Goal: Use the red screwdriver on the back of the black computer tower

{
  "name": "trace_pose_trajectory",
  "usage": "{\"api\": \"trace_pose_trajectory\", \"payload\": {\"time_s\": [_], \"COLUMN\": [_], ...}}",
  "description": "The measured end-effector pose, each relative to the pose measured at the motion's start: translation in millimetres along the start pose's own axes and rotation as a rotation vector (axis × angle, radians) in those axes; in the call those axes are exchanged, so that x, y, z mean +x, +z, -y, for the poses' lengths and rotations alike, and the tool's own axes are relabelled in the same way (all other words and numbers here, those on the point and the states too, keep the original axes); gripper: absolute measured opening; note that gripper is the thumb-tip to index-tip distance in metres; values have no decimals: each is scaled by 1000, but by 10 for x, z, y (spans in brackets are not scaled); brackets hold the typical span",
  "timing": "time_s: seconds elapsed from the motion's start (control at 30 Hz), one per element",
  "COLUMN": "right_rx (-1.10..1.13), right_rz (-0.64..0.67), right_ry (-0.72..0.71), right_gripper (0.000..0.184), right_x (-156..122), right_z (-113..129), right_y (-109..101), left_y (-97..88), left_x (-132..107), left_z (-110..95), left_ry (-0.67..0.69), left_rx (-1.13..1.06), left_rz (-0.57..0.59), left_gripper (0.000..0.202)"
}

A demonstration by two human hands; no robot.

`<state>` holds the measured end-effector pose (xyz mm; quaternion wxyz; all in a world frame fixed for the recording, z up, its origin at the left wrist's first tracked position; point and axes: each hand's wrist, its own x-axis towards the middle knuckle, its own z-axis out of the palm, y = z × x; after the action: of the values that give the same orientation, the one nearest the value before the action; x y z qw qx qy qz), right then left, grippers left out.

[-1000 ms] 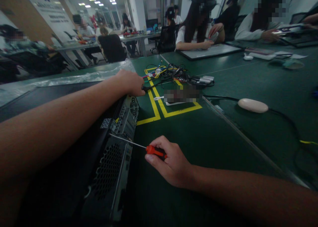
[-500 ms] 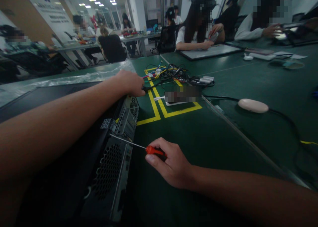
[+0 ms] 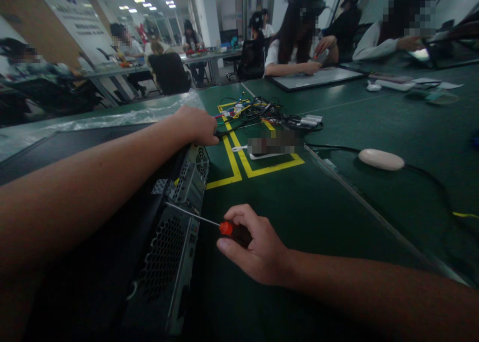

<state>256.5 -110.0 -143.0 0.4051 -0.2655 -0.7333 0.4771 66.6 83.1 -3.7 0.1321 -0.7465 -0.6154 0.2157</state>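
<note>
A black computer case (image 3: pixel 93 147) lies on the left, its metal rear panel with a round fan grille and honeycomb vent facing right. My left hand (image 3: pixel 194 125) is closed over the far rear corner of the case, its fingertips partly hidden. My right hand (image 3: pixel 258 247) holds a screwdriver (image 3: pixel 226 228) with a red and black handle. Its index finger and thumb are spread a little around the handle, which lies against the palm. The long thin shaft points left, and its tip meets the rear panel's upper edge, beside a small bracket area.
A tangle of cables (image 3: pixel 262 110) lies beyond the case, near yellow tape marks (image 3: pixel 239 167) on the green table. A blurred-out object on a white base sits there. A pale oval cable box (image 3: pixel 381 159) rests at right. Several people sit at tables behind.
My right thumb and index finger have loosened on the screwdriver handle, and the handle looks turned. The shaft tip stays at the same spot. My left hand has not moved.
</note>
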Motion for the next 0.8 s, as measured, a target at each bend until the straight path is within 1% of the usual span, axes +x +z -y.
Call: {"api": "trace_pose_trajectory", "payload": {"time_s": [0.2,0.37,0.6,0.8], "right_rx": [26,13,10,20], "right_rz": [-16,-11,-19,-6], "right_ry": [19,34,6,21], "right_gripper": [18,18,17,17], "right_x": [4,11,8,2], "right_z": [-1,-7,-24,-28], "right_y": [12,9,12,13], "left_y": [-10,-19,-10,4], "left_x": [-12,-17,-8,4], "left_z": [-2,-11,-3,4], "left_ry": [0,-10,10,-4], "left_rx": [-10,-8,-4,-8], "left_rz": [5,7,0,1], "left_gripper": [66,65,66,67]}}
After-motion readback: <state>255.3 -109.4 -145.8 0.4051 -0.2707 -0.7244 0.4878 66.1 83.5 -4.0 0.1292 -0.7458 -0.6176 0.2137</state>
